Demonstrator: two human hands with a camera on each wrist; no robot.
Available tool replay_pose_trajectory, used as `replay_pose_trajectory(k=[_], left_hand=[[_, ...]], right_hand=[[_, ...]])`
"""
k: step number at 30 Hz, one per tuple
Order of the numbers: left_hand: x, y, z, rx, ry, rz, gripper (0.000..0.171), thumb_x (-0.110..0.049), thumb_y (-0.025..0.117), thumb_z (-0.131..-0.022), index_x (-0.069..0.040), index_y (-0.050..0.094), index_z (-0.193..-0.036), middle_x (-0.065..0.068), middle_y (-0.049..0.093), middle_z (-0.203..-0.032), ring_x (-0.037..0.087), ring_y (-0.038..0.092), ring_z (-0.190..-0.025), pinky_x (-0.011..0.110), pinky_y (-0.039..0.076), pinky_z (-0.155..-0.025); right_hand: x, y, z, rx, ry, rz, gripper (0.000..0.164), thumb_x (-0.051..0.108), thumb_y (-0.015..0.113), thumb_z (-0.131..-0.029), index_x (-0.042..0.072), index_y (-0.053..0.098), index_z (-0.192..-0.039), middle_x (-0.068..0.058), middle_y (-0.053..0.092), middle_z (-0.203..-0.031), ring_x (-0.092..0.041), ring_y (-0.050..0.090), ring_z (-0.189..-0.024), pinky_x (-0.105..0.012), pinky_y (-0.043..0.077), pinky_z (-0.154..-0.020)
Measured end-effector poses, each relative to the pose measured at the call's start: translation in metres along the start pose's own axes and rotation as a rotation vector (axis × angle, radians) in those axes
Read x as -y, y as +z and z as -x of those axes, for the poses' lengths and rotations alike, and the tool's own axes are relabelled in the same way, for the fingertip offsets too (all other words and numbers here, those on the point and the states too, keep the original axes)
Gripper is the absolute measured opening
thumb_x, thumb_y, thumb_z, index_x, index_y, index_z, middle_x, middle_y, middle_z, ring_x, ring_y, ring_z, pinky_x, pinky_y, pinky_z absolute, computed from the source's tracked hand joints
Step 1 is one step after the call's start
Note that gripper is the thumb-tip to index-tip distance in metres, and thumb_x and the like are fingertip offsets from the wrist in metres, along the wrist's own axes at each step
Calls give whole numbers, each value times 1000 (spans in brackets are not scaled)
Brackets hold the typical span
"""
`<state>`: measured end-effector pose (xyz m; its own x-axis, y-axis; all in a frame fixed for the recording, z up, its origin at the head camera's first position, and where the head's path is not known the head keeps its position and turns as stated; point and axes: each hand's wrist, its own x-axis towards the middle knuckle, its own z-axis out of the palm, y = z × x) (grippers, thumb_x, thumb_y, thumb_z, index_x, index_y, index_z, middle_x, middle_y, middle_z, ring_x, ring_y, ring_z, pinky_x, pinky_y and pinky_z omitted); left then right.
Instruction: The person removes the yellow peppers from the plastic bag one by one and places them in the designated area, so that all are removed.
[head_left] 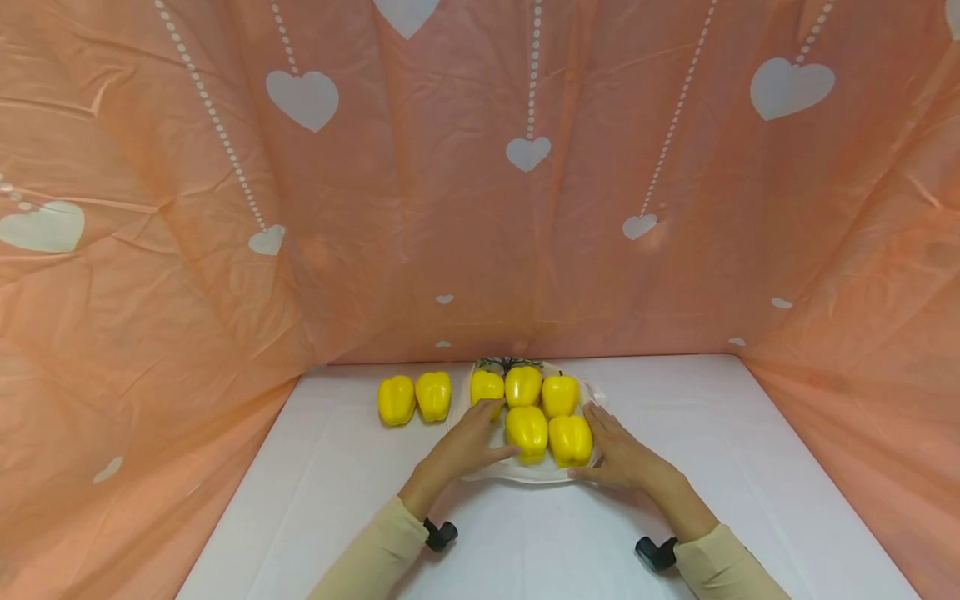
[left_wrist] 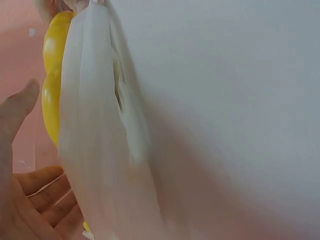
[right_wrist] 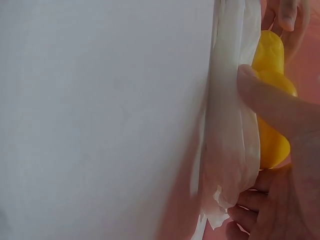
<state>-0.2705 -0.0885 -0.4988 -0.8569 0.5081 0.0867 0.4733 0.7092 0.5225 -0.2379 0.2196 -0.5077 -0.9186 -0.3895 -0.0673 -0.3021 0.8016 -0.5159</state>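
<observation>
Several yellow bell peppers [head_left: 527, 433] sit in two rows on a white cloth bag [head_left: 517, 473] with a dark tree print at its back edge. At the bag's left side, my left hand [head_left: 467, 446] reaches over with fingers partly covering the back left pepper [head_left: 487, 383]. Its thumb stands apart from the peppers in the left wrist view. My right hand [head_left: 622, 450] lies along the right side, fingers against the cloth and thumb [right_wrist: 265, 95] at the front edge beside a pepper [right_wrist: 274, 145]. Neither hand grips a pepper.
Two more yellow bell peppers [head_left: 396, 401] stand on the white table [head_left: 337, 500] left of the bag. A pink curtain [head_left: 480, 208] with white hearts rises behind the table and along both sides. Black wrist cameras [head_left: 656, 553] sit under both wrists.
</observation>
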Motion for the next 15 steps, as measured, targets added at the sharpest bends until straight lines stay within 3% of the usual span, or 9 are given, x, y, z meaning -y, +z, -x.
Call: replay_pose_trajectory(k=[15], left_hand=[[-13,13,-2,-47,0,38,93,-47,86,-91,0,43,-159,18,55,-155,35,54,-142,51,46,-120]], right_hand=[[1,-2,0,-4,-14,8,119,50,85,-89,-13,18,-165,-32,17,-174,-52,19,-160,-65,20,-129]])
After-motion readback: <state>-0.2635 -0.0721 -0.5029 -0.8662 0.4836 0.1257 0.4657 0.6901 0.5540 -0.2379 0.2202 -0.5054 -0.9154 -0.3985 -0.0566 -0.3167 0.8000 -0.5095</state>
